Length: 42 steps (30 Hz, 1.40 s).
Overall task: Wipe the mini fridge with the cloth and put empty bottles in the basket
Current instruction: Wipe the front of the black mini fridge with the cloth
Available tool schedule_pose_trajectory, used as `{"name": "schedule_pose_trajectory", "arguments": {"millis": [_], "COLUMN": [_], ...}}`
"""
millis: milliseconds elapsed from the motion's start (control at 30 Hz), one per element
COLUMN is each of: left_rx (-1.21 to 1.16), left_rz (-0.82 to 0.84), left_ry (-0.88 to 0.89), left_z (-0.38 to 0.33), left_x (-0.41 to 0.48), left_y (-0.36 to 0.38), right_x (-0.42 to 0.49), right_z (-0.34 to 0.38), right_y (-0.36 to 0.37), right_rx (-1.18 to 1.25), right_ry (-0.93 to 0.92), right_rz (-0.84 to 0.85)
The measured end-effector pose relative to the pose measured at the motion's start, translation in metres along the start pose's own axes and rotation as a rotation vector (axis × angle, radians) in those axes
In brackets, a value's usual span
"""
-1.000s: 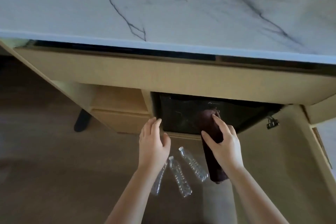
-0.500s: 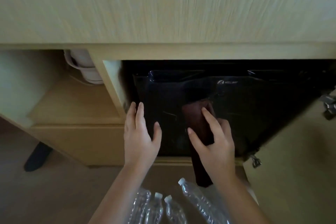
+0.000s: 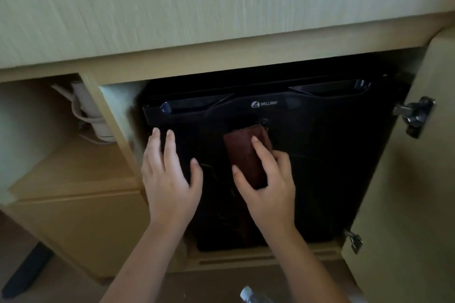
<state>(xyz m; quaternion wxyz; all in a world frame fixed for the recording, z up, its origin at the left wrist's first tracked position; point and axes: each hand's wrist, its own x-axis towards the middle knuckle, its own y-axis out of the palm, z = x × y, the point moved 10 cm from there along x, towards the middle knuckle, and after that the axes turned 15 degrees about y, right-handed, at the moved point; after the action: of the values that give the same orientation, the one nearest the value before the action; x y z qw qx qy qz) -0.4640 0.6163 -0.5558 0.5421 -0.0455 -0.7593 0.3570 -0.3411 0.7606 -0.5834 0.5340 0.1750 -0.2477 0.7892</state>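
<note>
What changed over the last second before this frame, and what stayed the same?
The right hand slid the cloth up the mini fridge door, toward the logo. The left hand went from hovering to lying flat on the door's left side. The view came closer, leaving one bottle cap visible. Unchanged: right hand grips the cloth, fridge shut.
</note>
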Motion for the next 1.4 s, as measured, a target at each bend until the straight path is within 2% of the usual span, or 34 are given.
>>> {"name": "schedule_pose_trajectory", "arguments": {"millis": [367, 500, 567, 700, 800, 867, 967, 1067, 1133, 1300, 1400], "left_rx": [0.105, 0.135, 0.146, 0.141, 0.106, 0.09, 0.087, 0.086, 0.085, 0.086, 0.068], "left_rz": [0.111, 0.113, 0.09, 0.047, 0.036, 0.03, 0.035, 0.025, 0.02, 0.017, 0.012], "left_ry": [0.384, 0.47, 0.484, 0.494, 0.504, 0.51, 0.509, 0.5, 0.498, 0.483, 0.473], "left_z": [-0.093, -0.106, -0.105, -0.104, -0.102, -0.101, -0.1, -0.101, -0.1, -0.101, -0.101], "left_x": [0.053, 0.066, 0.069, 0.069, 0.069, 0.069, 0.068, 0.067, 0.068, 0.067, 0.067], "left_y": [0.035, 0.042, 0.044, 0.044, 0.043, 0.043, 0.044, 0.045, 0.046, 0.047, 0.047], "right_x": [0.058, 0.067, 0.064, 0.038, 0.036, 0.046, 0.07, 0.078, 0.073, 0.046, 0.067], "right_z": [-0.044, -0.063, -0.059, -0.026, -0.023, -0.036, -0.072, -0.094, -0.089, -0.068, -0.064], "right_y": [-0.107, -0.124, -0.109, -0.04, -0.029, -0.055, -0.116, -0.136, -0.123, -0.072, -0.097], "right_rx": [-0.052, -0.015, 0.005, -0.03, -0.024, 0.0, 0.088, 0.108, 0.116, 0.099, 0.112], "right_ry": [0.076, 0.174, 0.152, -0.041, -0.063, -0.039, 0.156, 0.294, 0.294, 0.121, 0.144], "right_rz": [-0.355, -0.467, -0.454, -0.265, -0.18, -0.24, -0.421, -0.437, -0.411, -0.244, -0.313]}}
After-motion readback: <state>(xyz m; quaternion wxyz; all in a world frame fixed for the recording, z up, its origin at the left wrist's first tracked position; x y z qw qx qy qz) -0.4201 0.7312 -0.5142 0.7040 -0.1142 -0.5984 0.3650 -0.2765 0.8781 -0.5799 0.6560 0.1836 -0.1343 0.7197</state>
